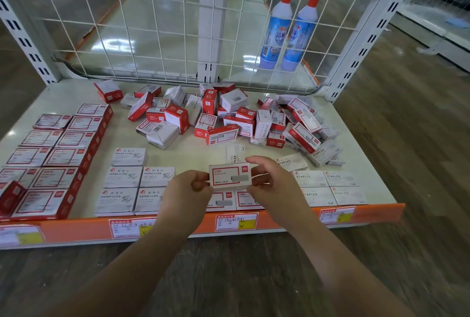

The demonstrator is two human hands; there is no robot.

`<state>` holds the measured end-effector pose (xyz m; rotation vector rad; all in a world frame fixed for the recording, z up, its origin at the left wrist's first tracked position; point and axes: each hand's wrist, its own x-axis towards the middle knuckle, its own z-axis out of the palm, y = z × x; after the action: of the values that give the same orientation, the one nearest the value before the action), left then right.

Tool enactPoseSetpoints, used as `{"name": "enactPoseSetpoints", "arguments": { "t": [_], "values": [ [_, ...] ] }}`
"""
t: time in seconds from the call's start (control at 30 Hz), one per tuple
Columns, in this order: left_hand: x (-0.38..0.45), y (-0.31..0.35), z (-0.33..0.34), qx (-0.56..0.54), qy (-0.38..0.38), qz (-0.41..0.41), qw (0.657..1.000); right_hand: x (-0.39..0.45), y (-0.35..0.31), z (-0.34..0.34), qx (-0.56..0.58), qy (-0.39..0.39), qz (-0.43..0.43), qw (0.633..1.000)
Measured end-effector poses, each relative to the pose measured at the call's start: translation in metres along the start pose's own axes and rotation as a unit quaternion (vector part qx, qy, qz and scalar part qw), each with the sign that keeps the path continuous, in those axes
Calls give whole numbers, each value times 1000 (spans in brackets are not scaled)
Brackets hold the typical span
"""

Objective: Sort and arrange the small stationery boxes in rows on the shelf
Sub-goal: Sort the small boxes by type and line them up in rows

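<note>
Hands clamp the red-bordered staple box (230, 173) end to end, left hand (187, 190) and right hand (273, 184) equally near, long axis crosswise, hovering just above the matching row (235, 201) directly beneath them.

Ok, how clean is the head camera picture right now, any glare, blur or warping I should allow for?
Head view: wide-angle warp bends the shelf edge and uprights; ceiling-light glare streaks the floor behind the wire grid; edges and forearms smear; the held box, gripped by left hand and right hand, is sharp enough to read partly.
</note>
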<state>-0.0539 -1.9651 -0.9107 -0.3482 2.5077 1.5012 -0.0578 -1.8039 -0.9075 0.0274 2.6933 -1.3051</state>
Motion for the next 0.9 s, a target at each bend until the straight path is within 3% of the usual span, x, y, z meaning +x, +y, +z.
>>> {"name": "enactPoseSetpoints", "arguments": {
  "t": [0.4,0.67,0.9],
  "values": [
    [2,1,-7,-12,-3,4,1000,-3,-1,-5,-12,-8,8,1000],
    [4,-3,-16,83,48,65,993,0,-12,-6,-40,-27,10,999],
    [8,-4,-25,191,42,117,974,7,-29,5,-69,-41,-4,997]
  ]
}}
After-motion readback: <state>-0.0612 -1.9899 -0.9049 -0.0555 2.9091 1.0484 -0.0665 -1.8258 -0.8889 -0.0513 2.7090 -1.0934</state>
